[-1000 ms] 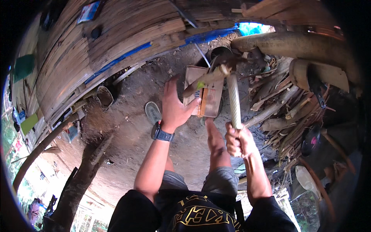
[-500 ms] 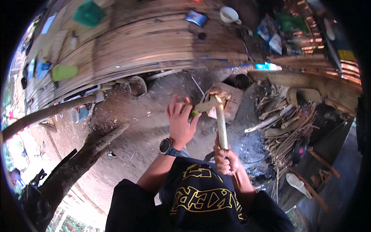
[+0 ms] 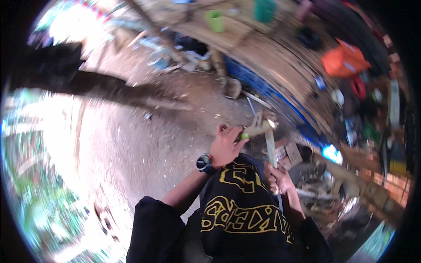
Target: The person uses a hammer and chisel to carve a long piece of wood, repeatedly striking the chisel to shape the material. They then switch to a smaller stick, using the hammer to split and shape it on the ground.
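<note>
My right hand [image 3: 280, 179] is wrapped round the lower part of a pale, pattern-surfaced handle [image 3: 270, 150], which stands up in front of my torso. At its upper end a tan, flat-looking piece [image 3: 258, 130] reaches left toward my other hand; whether the two are joined I cannot tell. My left hand [image 3: 226, 143], with a dark watch on its wrist [image 3: 204, 162], is closed about the near end of that tan piece. A small bright green bit [image 3: 244, 136] shows beside its fingertips. Blur hides the exact kind of the tool.
Beyond my hands runs a wooden platform [image 3: 245, 41] bearing a green cup [image 3: 215, 21], a teal container [image 3: 264, 10] and an orange bag [image 3: 345, 59]. A dark log [image 3: 103, 87] lies to the left. Cardboard [image 3: 293, 153] and blurred firewood [image 3: 326, 193] are at right.
My view has swung left, so the platform and firewood have shifted right and the bright outdoors fills the left. Both hands keep hold, shifted slightly right in the picture.
</note>
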Available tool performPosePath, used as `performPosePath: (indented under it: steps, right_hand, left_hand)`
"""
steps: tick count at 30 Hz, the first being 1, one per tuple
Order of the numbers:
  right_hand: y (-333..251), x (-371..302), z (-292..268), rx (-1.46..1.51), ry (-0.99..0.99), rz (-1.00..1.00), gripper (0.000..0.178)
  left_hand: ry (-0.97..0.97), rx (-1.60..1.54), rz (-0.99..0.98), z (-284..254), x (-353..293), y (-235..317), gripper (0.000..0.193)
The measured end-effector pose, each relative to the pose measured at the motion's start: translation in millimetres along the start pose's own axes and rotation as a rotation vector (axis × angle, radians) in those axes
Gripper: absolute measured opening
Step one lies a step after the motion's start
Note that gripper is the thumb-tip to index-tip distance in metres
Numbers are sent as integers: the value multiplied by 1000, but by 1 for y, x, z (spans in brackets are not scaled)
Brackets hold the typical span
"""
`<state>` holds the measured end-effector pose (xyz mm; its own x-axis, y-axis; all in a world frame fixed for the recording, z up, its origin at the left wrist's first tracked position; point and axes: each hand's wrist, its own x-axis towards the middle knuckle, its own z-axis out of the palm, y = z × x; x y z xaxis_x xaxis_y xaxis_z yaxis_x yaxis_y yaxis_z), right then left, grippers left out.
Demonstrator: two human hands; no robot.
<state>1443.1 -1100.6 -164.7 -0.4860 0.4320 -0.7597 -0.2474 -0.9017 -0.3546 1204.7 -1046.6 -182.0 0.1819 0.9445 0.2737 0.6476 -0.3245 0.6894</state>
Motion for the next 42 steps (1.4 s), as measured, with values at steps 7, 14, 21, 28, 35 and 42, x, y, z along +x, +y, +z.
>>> performPosePath:
  steps: [7,14,21,28,35,42]
  right_hand:
    - [95,34,-14,91,-577,336,27]
    - [133,24,77,-323,-421,382,35]
    - [190,71,207,-536,-519,382,37]
    - [276,128,381,-669,-600,321,36]
    - [327,161,525,-1006,-947,188,26]
    - [395,241,686,-1124,-961,248,19]
  left_hand:
    - [96,149,-360,-53,-162,32,36]
    - [325,288,-477,-75,-275,77,54]
    - [644,440,-569,-167,-337,42,58]
    - [1178,-221,-793,-271,-454,-72,53]
    - [964,-132,-657,-373,-548,-143,30]
    - [1166,416,-626,-474,-595,-236,51]
